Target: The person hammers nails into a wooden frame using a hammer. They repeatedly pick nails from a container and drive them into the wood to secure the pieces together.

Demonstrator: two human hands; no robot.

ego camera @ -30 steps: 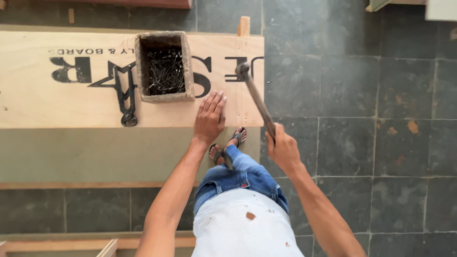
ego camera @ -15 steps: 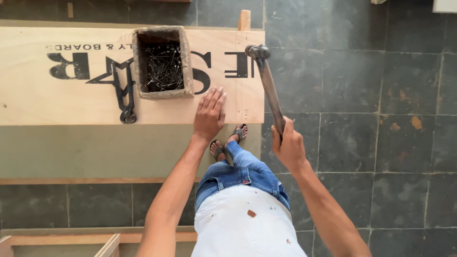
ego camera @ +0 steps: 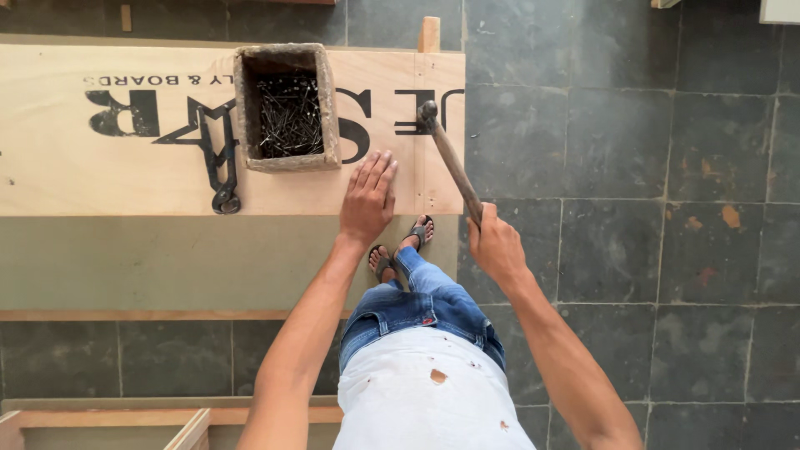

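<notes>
Since half a second ago, the wooden-handled steel hammer is brought down from beyond the board's edge onto the pale printed plywood board. Its handle is clamped in the right hand; the left hand is pressed flat, fingers together, beside the nailing line. Nailing appears under way; another raised stroke is likely called for. Nails are kept in a worn rectangular box; black pincers lie alongside.

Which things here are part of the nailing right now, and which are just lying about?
In use:
right hand gripping the hammer
left hand flat on the plywood board
box of nails, close to the left hand

Lying about:
pincers on the board
wooden frame at bottom left
</notes>
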